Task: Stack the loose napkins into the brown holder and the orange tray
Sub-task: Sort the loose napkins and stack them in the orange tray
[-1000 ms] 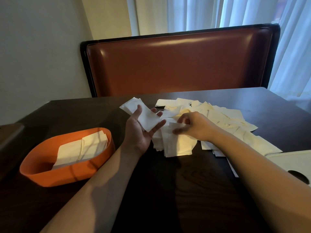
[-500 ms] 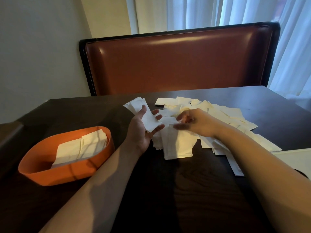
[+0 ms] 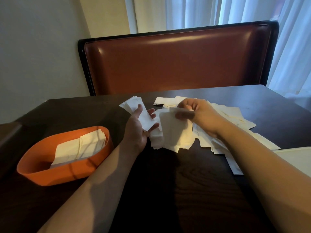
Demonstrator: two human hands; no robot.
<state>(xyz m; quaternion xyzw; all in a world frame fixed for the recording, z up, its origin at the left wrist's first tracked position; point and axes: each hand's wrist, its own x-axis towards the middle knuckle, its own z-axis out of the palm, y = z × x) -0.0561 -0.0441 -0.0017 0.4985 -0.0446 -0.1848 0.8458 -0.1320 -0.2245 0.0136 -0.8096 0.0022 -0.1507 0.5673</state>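
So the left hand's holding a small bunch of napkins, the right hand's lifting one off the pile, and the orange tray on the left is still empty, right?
Not quite. In the head view the orange tray already holds a stack of napkins. The rest stands: the left hand holds a small bunch and the right hand lifts one napkin off the pile.

Dark table (image 3: 168, 190): bare strip at 6 o'clock, open between both forearms. Orange tray (image 3: 67, 174), part-filled, blocks 9 o'clock. Loose napkin pile (image 3: 227, 118) covers 1 to 3 o'clock. Booth seat back (image 3: 176, 61) walls 12 o'clock.
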